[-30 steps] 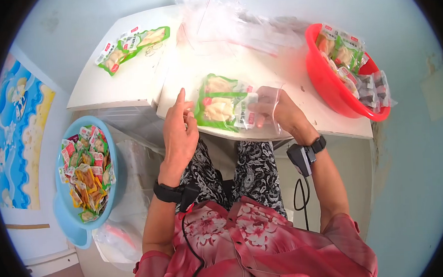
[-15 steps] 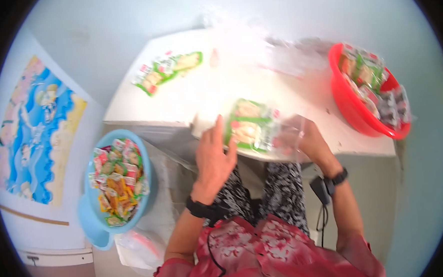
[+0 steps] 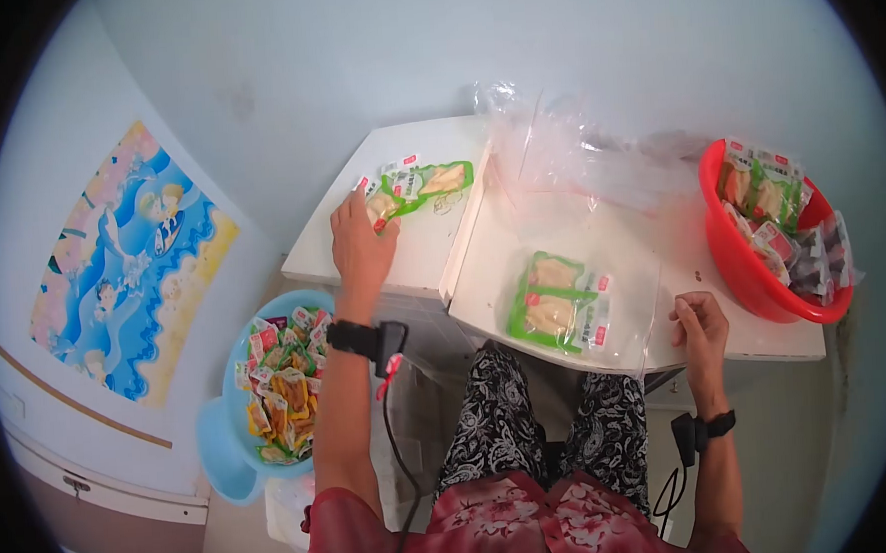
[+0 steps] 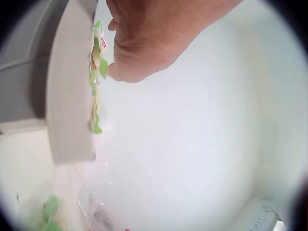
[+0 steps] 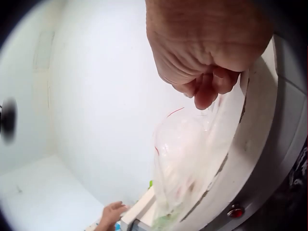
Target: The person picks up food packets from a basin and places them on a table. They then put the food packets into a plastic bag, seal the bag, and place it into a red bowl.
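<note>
My left hand (image 3: 364, 243) reaches over the left cabinet top, at the near end of some green-and-white snack packets (image 3: 443, 179) with pale food inside. Its thumb and fingers spread around the end of one packet; in the left wrist view the thumb tip overlaps a packet's green edge (image 4: 103, 67). On the middle tabletop lies a clear plastic bag (image 3: 619, 297) with green snack packets (image 3: 550, 316) inside. Just right of the bag's mouth is my right hand (image 3: 701, 328), fingers loosely curled and holding nothing visible. In the right wrist view the clear bag (image 5: 178, 159) lies past its fingertips.
A red basin (image 3: 728, 272) of packets stands at the table's right. Loose clear bags (image 3: 567, 155) lie along the back wall. Low on the left, a blue basin (image 3: 243, 387) holds many small colourful packets. A step edge (image 3: 466, 230) separates the cabinet top from the middle table.
My left hand has moved from beside the bagged packets to the packets on the left cabinet. My right hand has come out of the bag to its right. The head view has shifted.
</note>
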Available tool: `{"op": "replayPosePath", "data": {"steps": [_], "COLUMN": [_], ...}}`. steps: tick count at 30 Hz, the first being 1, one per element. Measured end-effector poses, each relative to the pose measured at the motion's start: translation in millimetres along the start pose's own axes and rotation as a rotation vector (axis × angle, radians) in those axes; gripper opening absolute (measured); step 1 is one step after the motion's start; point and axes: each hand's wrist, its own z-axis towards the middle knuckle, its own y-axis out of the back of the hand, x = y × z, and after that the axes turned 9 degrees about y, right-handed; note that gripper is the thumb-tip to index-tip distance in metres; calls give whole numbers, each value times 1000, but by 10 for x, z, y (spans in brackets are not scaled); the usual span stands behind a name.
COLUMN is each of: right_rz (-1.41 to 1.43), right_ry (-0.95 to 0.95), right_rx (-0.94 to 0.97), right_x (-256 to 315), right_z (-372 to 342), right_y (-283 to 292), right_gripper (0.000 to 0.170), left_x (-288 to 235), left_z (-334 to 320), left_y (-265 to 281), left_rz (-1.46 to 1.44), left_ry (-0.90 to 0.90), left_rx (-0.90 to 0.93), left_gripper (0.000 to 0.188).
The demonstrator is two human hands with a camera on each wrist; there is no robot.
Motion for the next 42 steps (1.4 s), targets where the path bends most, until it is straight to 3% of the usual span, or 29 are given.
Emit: {"op": "replayPosePath", "data": {"steps": [4, 7, 10, 13, 17, 19, 22, 25, 29, 32, 36, 39, 40, 42], "right_rz": [12, 40, 82, 78, 164, 238, 269, 162, 151, 506, 258, 175, 201, 236], "right_ry": [-6, -5, 1, 11, 78, 103, 148, 158, 142, -16, -186, -272, -268, -201], "right_rx": [27, 15, 15, -6, -68, -110, -105, -25, 317, 275, 233, 170, 96, -62], "right_x": [57, 12, -4, 51, -20, -32, 96, 428, 888, 891, 735, 616, 651, 627], "right_z": [3, 15, 15, -21, -66, -74, -126, -226, -289, -495, -726, -858, -856, -810], "right_y": [0, 32, 65, 48, 70, 83, 84, -154, -388, -456, -160, 50, 86, 239], "right_gripper": [13, 12, 10, 10, 9, 9, 11, 16, 26, 35, 29, 24, 20, 19], "left_x": [291, 220, 567, 618, 457, -131, -640, -1096, -1676, -2053, -2174, -2259, -2343, -2337], "left_z": [264, 327, 201, 151, 23, -103, -379, -780, -1286, -1510, -1675, -1663, -1659, -1639], "left_y": [-162, -27, -215, -97, 201, 608, 848, 893, 814, 827, 809, 810, 823, 690], "left_rz": [-94, 43, -12, 7, -873, -1298, -1430, -1766, -1810, -1751, -1626, -1471, -1432, -1137], "left_ry": [183, 275, 127, 209, 513, 584, 705, 605, 601, 635, 622, 489, 484, 209], "left_rx": [381, 500, 273, 217, 96, 102, 258, 552, 908, 1052, 1272, 1363, 1253, 915], "left_gripper": [65, 56, 48, 45, 37, 34, 31, 32, 31, 31, 37, 39, 42, 40]}}
